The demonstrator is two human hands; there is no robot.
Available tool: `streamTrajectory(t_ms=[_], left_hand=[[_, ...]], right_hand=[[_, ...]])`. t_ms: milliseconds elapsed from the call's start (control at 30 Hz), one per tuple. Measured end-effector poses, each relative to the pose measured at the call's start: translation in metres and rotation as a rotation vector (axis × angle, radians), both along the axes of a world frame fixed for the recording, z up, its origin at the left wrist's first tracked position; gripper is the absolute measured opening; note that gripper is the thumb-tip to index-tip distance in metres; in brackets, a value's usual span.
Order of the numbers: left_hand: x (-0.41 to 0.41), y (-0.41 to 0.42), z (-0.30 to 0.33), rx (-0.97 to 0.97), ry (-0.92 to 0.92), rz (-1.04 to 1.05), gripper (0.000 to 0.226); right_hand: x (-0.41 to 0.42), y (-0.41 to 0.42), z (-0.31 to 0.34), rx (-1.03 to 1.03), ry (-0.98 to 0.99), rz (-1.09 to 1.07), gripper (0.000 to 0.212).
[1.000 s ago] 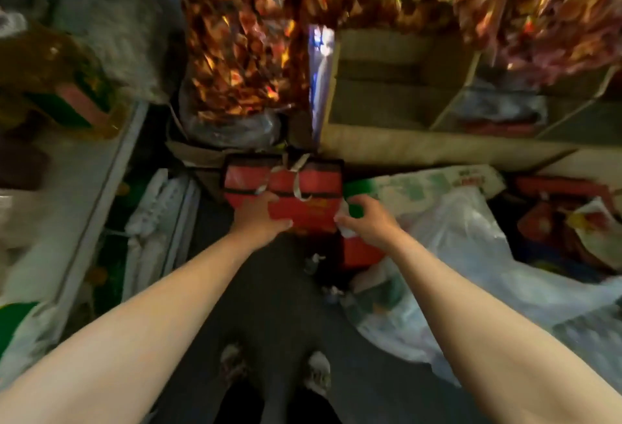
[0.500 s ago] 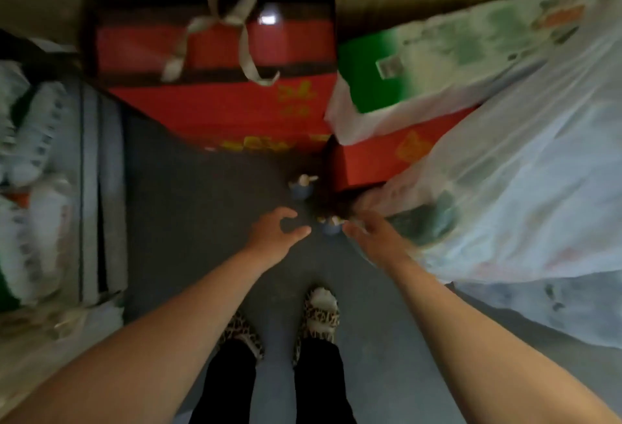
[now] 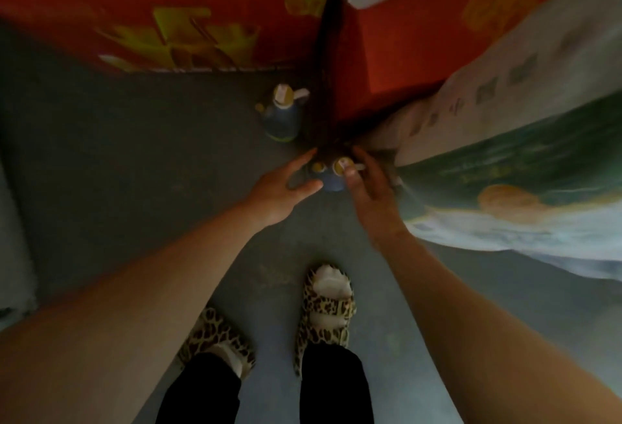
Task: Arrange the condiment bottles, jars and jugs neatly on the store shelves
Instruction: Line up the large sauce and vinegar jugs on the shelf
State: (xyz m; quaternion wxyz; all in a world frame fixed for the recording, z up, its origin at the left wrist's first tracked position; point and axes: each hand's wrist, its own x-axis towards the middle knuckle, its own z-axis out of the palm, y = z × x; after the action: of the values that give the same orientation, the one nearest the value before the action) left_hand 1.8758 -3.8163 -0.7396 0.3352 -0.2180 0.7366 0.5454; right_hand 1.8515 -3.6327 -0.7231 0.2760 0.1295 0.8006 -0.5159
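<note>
- The red carton (image 3: 161, 3), printed with yellow characters too blurred to read, fills the far side of the floor (image 3: 101, 154); a second red box (image 3: 404, 50) stands just right of it across a dark gap.
- Right of that gap, a large plastic sack (image 3: 505, 161) with green and orange artwork slumps onto the floor; its small printed marks cannot be read.
- A blue jug (image 3: 282, 114) with a yellow cap stands on the floor just in front of the red carton's right corner, untouched.
- A second blue jug (image 3: 331, 174), also yellow-capped, stands nearer the person than the first, between both hands.
- The left hand (image 3: 282, 188) is spread and relaxed beside it, fingers extended, gripping nothing.
- The right hand (image 3: 367, 184) touches the jug's cap and handle; whether it grips it, I cannot tell.
- No shelf is in view, and both jugs sit on the floor, so the arranging looks barely begun here: each must be lifted and shelved.
</note>
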Motion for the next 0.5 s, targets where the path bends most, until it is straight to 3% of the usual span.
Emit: streamTrajectory(t_ms=[200, 367, 500], left_hand=[[-0.005, 0.007, -0.022, 0.142, 0.106, 0.078, 0.046], [-0.006, 0.007, -0.028, 0.168, 0.128, 0.132, 0.038], [-0.012, 0.006, -0.024, 0.243, 0.088, 0.191, 0.031]], right_hand=[[0.006, 0.011, -0.015, -0.137, 0.023, 0.041, 0.053], [0.007, 0.002, -0.019, -0.159, 0.053, -0.064, 0.032], [0.011, -0.011, -0.017, -0.179, 0.052, -0.159, 0.028]])
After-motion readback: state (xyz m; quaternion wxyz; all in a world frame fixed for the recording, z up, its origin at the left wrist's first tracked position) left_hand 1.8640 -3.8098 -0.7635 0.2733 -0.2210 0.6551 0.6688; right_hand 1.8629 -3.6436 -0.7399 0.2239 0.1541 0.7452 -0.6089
